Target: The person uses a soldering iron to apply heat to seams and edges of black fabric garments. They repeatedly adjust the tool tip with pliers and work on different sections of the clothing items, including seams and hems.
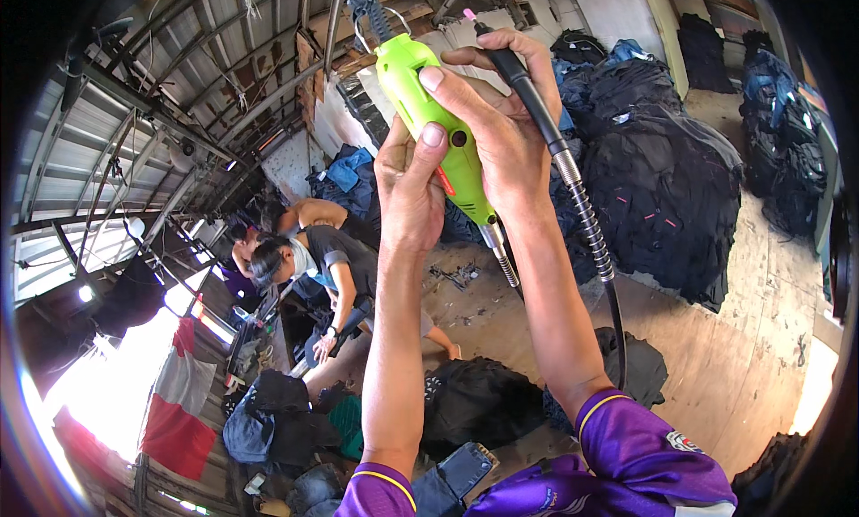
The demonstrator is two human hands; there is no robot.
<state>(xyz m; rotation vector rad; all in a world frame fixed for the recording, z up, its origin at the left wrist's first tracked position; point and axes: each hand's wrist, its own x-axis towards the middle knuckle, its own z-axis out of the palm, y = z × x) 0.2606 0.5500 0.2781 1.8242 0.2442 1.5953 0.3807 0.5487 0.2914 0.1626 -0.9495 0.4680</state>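
Left hand (413, 190) beside right hand (512, 141), aloft

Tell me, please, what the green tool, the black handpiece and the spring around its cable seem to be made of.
Green tool: probably hard plastic, smooth and slightly glossy, judging by its moulded curves.
Black handpiece: satin, perhaps plastic or coated metal; the look leaves it open.
Spring: likely metal, as its coils glint.
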